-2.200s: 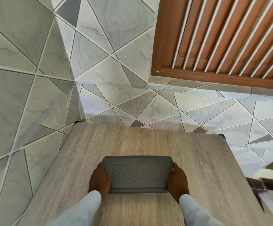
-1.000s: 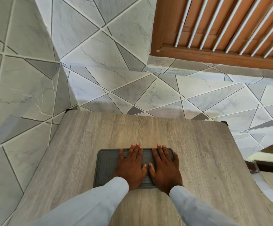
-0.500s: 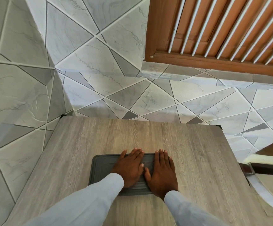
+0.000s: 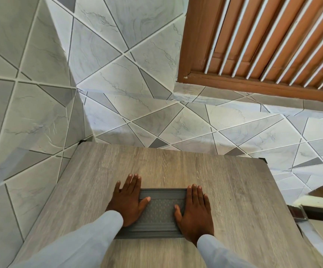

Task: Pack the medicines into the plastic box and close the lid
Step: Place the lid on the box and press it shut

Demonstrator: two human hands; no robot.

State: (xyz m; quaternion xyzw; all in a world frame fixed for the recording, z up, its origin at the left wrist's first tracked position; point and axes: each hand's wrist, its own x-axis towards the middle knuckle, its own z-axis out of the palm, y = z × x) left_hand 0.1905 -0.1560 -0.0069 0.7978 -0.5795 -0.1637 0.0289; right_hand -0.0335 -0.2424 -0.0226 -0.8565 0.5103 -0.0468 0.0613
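A grey plastic box (image 4: 157, 211) lies flat on the wooden table (image 4: 176, 167), its textured lid on top and shut. My left hand (image 4: 128, 200) rests palm down on the lid's left end, fingers spread and reaching past the far edge. Palm down on the right end lies my right hand (image 4: 195, 211), fingers spread. Both hands lie flat on the lid, neither closed around it. No medicines are in sight; the box's inside is hidden.
The table stands against a grey-and-white tiled wall (image 4: 118, 74) at the far side and left. A brown louvred window frame (image 4: 263, 45) sits at upper right. Past the table's right edge is a low dark object (image 4: 299, 211).
Both hands lay side by side on the middle of the lid; they have slid apart to its left and right ends. The view has shifted slightly.
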